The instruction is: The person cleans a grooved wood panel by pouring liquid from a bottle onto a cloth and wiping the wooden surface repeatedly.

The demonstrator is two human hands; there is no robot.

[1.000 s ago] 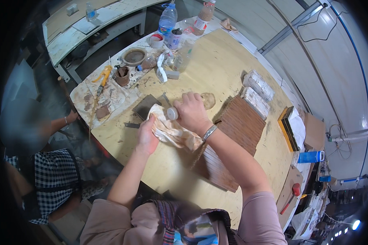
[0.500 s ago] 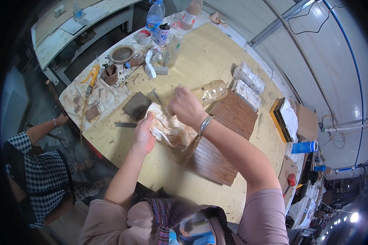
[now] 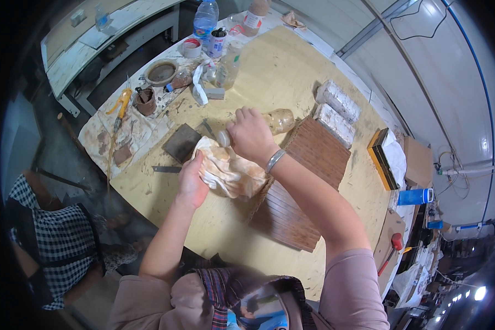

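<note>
My left hand grips a crumpled white rag with brownish stains, its thumb on top. Closed round a clear plastic bottle, my right hand keeps it lying over nearly on its side. The bottle's pale mouth end points left, just above the rag's upper edge; whether liquid comes out I cannot tell. Under my right forearm lies a brown grooved wood-look panel, its left edge beside the rag. Left of the rag are a dark square block and a thin metal strip.
Two whitish wrapped blocks sit beyond the panel. Bottles, a tape roll, a round dish and a yellow caulking gun crowd the table's far left. A black-and-yellow box stands right. A person in checked clothing is at left.
My right hand has shifted slightly up, and the bottle's mouth end now shows above the rag. The other person's arm has drawn back from the table's left edge.
</note>
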